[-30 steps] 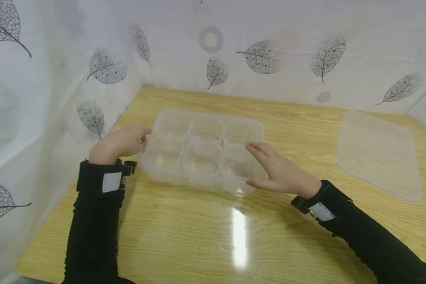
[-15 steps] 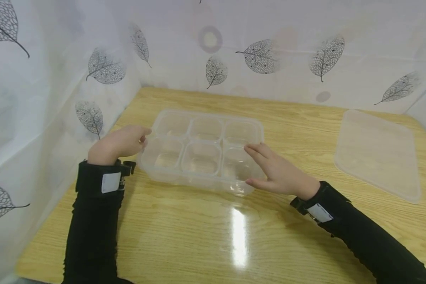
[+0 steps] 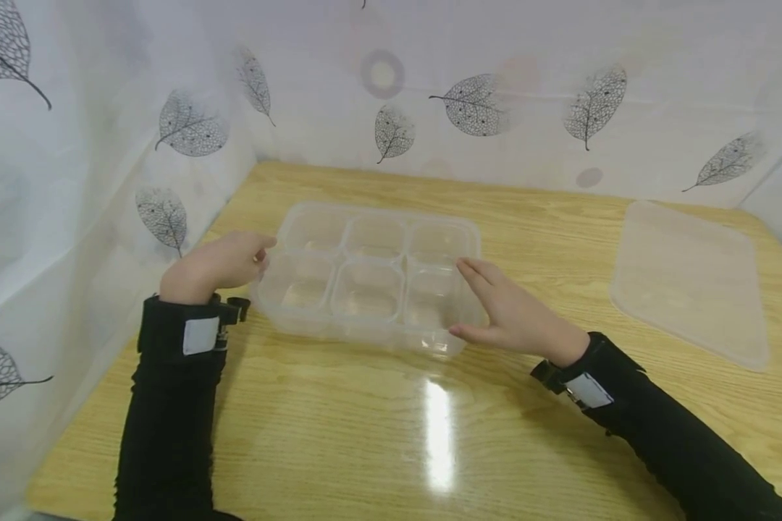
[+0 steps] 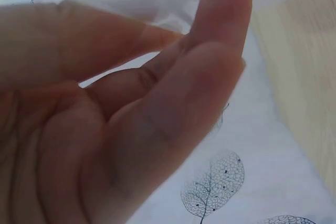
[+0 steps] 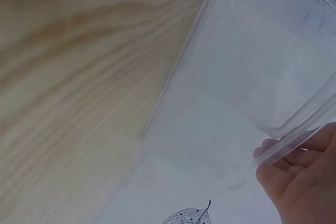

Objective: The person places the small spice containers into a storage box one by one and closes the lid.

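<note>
My left hand (image 3: 218,262), fingers curled, touches the left end of the six-compartment clear tray (image 3: 371,275) on the table (image 3: 378,434). My right hand (image 3: 511,315), fingers straight, rests against its right end. Compartments empty; lid (image 3: 687,278) lies apart, not yet fitted.

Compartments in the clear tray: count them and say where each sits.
6. The clear tray has two rows of three: far row left, middle, right; near row left, middle, right. None seems hidden.
</note>
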`<state>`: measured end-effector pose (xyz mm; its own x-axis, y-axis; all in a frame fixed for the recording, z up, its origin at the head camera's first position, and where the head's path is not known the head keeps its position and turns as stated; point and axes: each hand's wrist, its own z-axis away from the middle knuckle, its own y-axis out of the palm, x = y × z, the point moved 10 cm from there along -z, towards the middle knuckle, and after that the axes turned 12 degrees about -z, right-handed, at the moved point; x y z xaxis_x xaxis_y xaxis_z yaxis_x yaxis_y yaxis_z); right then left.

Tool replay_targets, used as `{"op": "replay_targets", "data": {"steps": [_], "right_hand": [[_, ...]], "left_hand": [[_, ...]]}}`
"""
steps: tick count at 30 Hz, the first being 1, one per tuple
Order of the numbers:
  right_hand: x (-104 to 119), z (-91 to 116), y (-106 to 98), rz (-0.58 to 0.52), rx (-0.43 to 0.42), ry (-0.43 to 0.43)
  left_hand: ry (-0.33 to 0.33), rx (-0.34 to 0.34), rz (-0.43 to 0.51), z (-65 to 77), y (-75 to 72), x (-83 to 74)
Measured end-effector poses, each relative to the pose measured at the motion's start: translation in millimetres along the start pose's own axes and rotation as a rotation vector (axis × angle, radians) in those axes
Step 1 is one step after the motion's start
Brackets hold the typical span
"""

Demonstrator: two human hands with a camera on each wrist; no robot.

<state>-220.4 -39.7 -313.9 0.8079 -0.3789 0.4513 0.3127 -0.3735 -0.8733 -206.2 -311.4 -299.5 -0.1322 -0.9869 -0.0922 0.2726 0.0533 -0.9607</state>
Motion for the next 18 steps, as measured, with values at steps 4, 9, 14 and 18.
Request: {"op": "replay_targets", "data": {"steps": [4,9,14,18], "right_hand": [[-4.8,0.0,-1.6,-0.012,0.023,0.03],[-11.4,-2.2,-4.0,-0.035,0.043,0.051],[-15.1,-5.2,-7.0,-0.04,0.041,0.058],[-12.4,-1.0,-12.0,-0.023,0.012,0.055]], "left_hand": [[0.021,-0.012,-0.006,-2.0,-0.2,-3.2],[0.013,0.002,0.002,-3.7,1.2,-4.0],[0.013,-0.012,0.005,-4.5,0.4,-4.3],[0.027,-0.029,-0.001,-4.8,-1.4,-5.4]]}}
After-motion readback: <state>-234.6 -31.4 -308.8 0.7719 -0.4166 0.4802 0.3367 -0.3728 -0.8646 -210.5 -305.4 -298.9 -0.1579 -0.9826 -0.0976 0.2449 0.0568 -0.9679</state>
